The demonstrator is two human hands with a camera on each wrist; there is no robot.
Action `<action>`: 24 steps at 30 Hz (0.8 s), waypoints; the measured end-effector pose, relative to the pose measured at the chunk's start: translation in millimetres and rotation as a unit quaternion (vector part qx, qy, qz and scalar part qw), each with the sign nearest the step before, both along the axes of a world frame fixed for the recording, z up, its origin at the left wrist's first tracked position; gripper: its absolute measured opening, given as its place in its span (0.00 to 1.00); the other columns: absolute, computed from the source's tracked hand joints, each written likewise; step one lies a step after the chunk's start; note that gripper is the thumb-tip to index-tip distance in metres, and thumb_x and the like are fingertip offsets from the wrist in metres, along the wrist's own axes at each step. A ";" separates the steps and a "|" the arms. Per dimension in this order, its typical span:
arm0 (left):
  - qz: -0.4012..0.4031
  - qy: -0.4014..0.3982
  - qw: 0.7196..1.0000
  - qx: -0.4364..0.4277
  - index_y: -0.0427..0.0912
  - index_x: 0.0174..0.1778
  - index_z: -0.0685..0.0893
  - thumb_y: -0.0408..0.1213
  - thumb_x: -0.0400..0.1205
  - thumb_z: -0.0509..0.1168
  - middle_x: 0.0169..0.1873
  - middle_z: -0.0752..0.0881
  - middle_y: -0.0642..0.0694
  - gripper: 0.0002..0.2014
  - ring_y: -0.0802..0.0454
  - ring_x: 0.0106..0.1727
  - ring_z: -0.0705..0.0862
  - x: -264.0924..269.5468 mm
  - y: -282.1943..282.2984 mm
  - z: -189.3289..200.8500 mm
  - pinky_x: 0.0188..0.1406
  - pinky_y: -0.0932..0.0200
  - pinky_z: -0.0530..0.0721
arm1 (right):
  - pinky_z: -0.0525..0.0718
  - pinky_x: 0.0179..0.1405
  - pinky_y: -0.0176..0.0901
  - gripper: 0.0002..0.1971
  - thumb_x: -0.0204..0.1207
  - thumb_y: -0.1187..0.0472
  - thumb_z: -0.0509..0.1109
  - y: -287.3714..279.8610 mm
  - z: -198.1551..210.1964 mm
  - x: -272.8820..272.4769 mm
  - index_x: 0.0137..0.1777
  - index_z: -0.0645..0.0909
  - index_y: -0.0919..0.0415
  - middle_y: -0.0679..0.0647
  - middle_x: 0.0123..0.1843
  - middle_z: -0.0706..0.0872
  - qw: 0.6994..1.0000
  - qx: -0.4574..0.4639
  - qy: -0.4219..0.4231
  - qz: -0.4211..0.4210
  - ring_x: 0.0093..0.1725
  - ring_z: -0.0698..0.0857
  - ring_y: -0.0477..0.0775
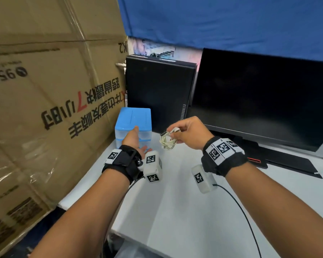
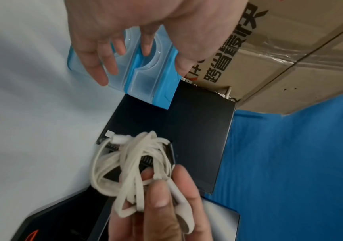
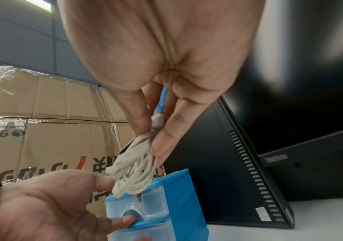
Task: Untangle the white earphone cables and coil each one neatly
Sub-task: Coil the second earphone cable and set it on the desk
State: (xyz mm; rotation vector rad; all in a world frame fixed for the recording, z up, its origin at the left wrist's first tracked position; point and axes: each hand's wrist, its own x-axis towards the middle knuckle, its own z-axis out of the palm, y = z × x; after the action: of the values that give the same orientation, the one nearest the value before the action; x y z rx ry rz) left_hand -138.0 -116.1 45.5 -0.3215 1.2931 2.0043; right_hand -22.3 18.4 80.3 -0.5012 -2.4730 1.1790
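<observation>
Closest to the camera are the two forearms with strapped-on wrist cameras, and just past them the right hand (image 1: 187,134) has the earphone bundle (image 1: 167,140) pinched between thumb and fingertips, held up in the air above the white desk (image 1: 175,211) and not resting on anything. From the left wrist view the bundle is a proper bird's nest, several loops of off-white cable crossing each other, with an earbud (image 2: 183,216) lying along the gripping fingers and a plug end (image 2: 120,138) poking out at the far side. The left hand (image 1: 133,140) is loose, fingers relaxed and spread, holding nothing, and sits right in front of the blue drawer box (image 1: 133,123). The smart move here is probably to bring that free hand over, find one loose end like the plug, and feed it back through the loops instead of yanking, since pulling on thin cable like this likely just tightens the knots; lowering the bundle onto the desk would also give both hands room to work. As for containers, the drawer box is a small blue unit with translucent drawers; the drawers look shut and nothing can be made out through the fronts, so what's inside can't be told. Behind it stand a black PC tower (image 1: 159,90) and a dark monitor (image 1: 259,97), with a big cardboard box (image 1: 45,90) on the left.
</observation>
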 end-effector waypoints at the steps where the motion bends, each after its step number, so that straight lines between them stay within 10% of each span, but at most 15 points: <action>1: 0.002 -0.003 1.000 0.002 0.45 0.84 0.60 0.53 0.84 0.64 0.84 0.58 0.37 0.35 0.35 0.77 0.71 -1.9 0.3 0.2 0.67 0.38 0.79 | 0.92 0.44 0.43 0.10 0.75 0.69 0.76 -0.8 1.2 -4.3 0.43 0.89 0.50 0.62 0.44 0.92 1.000 0.001 -0.002 0.002 0.42 0.91 0.57; 18: 0.010 0.019 0.999 0.046 0.41 0.56 0.80 0.51 0.82 0.67 0.53 0.81 0.44 0.17 0.47 0.54 0.85 28.8 -16.5 -56.0 0.47 0.51 0.84 | 0.92 0.46 0.46 0.08 0.73 0.75 0.74 -39.3 -7.3 -93.4 0.50 0.90 0.67 0.59 0.43 0.89 0.987 -0.158 0.005 -0.007 0.48 0.91 0.59; 24: -0.003 0.032 0.997 0.066 0.43 0.49 0.80 0.54 0.80 0.65 0.47 0.82 0.45 0.16 0.44 0.59 0.88 29.2 -25.3 -63.2 0.45 0.52 0.86 | 0.89 0.49 0.48 0.07 0.74 0.63 0.72 -58.5 -25.5 -107.4 0.46 0.91 0.53 0.48 0.47 0.89 0.966 0.191 -0.168 0.044 0.50 0.88 0.55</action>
State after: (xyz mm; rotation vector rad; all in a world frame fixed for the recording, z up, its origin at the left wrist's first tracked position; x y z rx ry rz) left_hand -108.7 -141.4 -17.7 -0.1927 1.1901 2.0988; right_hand -129.7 -40.0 54.9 -0.5169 -2.9461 0.6545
